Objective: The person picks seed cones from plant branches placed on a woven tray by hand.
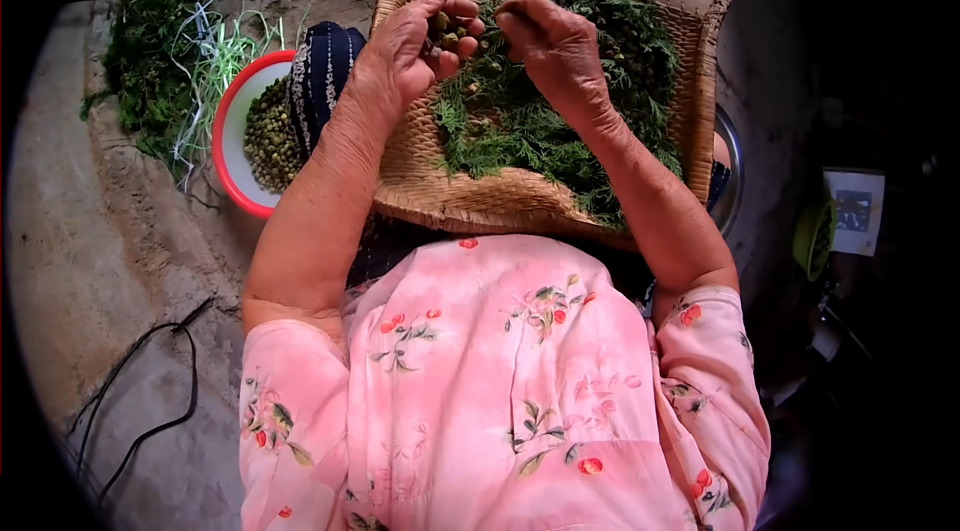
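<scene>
My left hand (pixel 415 43), palm turned up and fingers curled, holds several small round green-brown seed cones (pixel 447 32). Just to its right, my right hand (pixel 550 36) has thumb and fingertips pinched together; whatever lies between them is too small or hidden to see. Both hands are over a woven wicker tray (pixel 455 203) that rests across my lap. Feathery green conifer sprigs (pixel 520 131) cover much of the tray, and cones show among them.
To my left, a red-rimmed white basin (pixel 228 156) holds many similar cones (pixel 268 141). Beyond it lie pale plastic strips (pixel 215 61) and a heap of greenery (pixel 155 51). A black cable (pixel 190 371) loops over the floor. A metal basin (pixel 735 166) shows partly at right, a green bowl (pixel 812 239) farther off.
</scene>
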